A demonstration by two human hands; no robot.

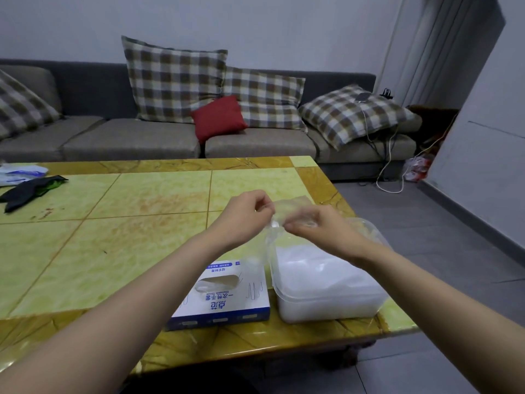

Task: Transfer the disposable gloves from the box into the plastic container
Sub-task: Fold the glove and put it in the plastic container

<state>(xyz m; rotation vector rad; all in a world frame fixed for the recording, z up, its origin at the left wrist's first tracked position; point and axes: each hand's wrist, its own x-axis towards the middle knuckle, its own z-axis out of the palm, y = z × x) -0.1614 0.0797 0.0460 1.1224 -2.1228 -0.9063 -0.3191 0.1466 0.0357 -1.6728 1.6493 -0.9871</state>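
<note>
1. Left hand (244, 216) and right hand (321, 226) were raised close together over the counter (142, 223). They sat roughly above the far-left corner of the container (326, 291).
2. Both grips were narrow. Each one pinched the same thin clear glove (294, 207) with curled fingers, the left hand at the glove's 9 o'clock and the right at its 3 o'clock.
3. The glove was up in the air between the hands, all crumpled. I couldn't tell if its lower edge touched the container rim, since the film was too see-through.
4. The box (224, 297) lay flat near the counter's near edge, at about 6 o'clock from the left hand. Its oval opening faced up with some clear film showing in it.
5. The container stood at the box's 3 o'clock, just beside it, and held a whitish heap.
6. Over at the counter's 9 o'clock end there was a black floppy thing (25, 191), with a white-blue bag (20, 173) right behind it.
7. A grey sofa (127, 137) ran along at 12 o'clock behind the counter, with checked pillows (173, 81) and a red cushion (218, 118) on it.
</note>
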